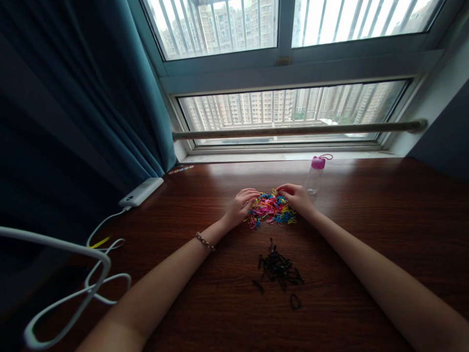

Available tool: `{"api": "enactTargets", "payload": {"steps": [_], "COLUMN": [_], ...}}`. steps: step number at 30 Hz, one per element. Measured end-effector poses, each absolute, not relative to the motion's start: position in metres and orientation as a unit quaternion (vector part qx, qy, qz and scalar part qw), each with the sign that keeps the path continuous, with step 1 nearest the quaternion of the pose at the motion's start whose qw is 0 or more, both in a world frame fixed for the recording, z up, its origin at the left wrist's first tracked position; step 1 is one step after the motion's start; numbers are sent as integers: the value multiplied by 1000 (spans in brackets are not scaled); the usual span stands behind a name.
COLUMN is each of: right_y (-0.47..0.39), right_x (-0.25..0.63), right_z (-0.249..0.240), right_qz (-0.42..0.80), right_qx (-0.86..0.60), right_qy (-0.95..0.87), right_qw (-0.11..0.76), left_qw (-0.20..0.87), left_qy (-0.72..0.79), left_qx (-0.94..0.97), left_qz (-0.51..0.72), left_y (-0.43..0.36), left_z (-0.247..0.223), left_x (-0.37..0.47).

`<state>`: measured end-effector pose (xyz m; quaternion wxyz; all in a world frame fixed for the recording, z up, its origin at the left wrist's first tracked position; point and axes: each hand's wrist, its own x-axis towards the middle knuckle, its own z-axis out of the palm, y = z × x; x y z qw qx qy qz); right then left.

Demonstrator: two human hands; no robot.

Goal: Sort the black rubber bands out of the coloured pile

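Observation:
A heap of small colourful elastic hair bands (270, 208), pink, blue, yellow and red, lies on the brown table. At its left edge rests my left hand (242, 204), fingers stretched out along the bands, gripping nothing that I can see. My right hand (296, 197) is at the heap's upper right, thumb and forefinger pinched together at a yellow hair band (274, 191). Closer to me is a separate, loose pile of black hair bands (279, 268). A single black band (295, 301) lies just below that pile, and another sits to its left.
A clear bottle with a pink lid (318, 164) stands behind my right hand. On the left are a white power strip (141, 192), its looped white cable (104, 259) and a blue curtain (120, 98). A barred window with a rail (293, 131) borders the table's (205, 303) far side.

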<state>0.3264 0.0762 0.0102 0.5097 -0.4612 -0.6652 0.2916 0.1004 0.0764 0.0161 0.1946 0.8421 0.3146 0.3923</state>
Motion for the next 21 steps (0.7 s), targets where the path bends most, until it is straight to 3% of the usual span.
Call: {"api": "enactTargets", "payload": {"steps": [8, 14, 17, 21], "right_y": [72, 67, 58, 41], "right_x": [326, 325, 326, 326], "right_z": [20, 30, 44, 66], "right_qz": [426, 496, 578, 687], "right_qx": [-452, -419, -374, -275], "right_qy": [-554, -554, -603, -668], "right_qw": [554, 522, 402, 86], "left_qw": [310, 380, 390, 395], "left_qy": [410, 401, 414, 408], "left_qx": [717, 656, 635, 623], "left_qz": [471, 515, 523, 538], "left_y": [78, 80, 81, 83], "left_z": [8, 9, 9, 9], "left_x": [98, 100, 100, 99]}}
